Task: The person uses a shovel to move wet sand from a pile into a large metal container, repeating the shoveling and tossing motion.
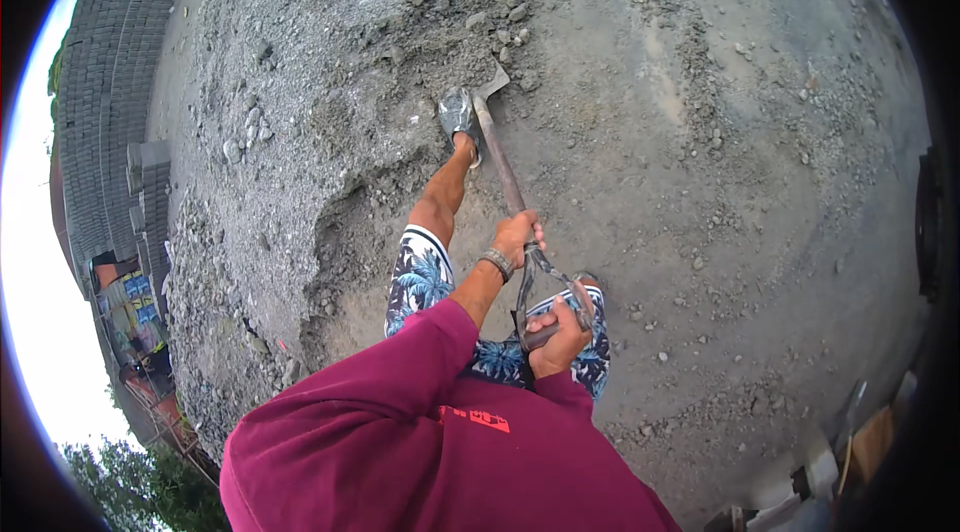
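Note:
A shovel [500,157] with a long worn shaft slants away from me, its metal blade against the grey gravel. My left hand [516,238], with a band at the wrist, is wrapped round the shaft just above the forked handle. The grip at the handle's near end is in my closed right hand [562,337]. My forward foot, in a grey shoe [457,112], stands right beside the blade and hides part of it. Beyond the blade lie loose stones [517,12] and broken gravel.
A heap of grey gravel [270,112] spreads on the left, with a cut edge near my leg. Stacked grey blocks [110,82] form a wall farther left. Flatter ground with scattered stones [760,262] lies to the right. Assorted objects [820,472] stand at the lower right rim.

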Tool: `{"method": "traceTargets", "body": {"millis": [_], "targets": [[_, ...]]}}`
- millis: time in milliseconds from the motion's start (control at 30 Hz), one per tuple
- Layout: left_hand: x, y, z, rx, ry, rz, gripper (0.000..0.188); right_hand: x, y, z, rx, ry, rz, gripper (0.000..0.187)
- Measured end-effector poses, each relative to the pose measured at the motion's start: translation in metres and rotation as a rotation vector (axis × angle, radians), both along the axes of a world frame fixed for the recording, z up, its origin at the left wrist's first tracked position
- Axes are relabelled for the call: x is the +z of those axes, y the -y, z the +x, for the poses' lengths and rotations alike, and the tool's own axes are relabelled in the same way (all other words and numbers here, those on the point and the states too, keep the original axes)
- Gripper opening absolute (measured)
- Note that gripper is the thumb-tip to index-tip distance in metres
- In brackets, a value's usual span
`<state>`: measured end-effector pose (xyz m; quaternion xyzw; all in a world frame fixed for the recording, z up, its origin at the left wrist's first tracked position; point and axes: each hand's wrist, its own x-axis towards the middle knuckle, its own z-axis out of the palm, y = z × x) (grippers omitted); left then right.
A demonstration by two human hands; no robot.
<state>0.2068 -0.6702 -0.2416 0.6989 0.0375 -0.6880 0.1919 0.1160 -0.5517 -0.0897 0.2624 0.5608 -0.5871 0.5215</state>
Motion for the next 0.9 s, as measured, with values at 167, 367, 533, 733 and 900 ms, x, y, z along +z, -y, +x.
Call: {"method": "traceTargets", "body": {"millis": [167,367,533,733,900], "targets": [[-0.028,0.072,0.026,0.014,-0.043,-0.055,0.018,-0.005,0.053,0.023,0.124,-0.102,-0.043,0.044],[-0.055,0.064,0.016,-0.197,-0.013,0.031,0.038,-0.082,0.044,-0.009,0.117,-0.074,0.154,0.021],[-0.109,0.094,0.077,-0.497,-0.078,0.139,0.067,-0.167,0.010,-0.042,0.066,-0.176,0.562,0.013],[-0.227,0.198,0.114,-0.161,-0.037,0.151,0.059,-0.168,0.014,-0.019,0.016,-0.294,0.822,0.012],[-0.261,0.231,0.090,0.060,0.136,0.087,0.021,-0.159,0.013,-0.022,0.038,-0.242,0.868,0.011]]}}
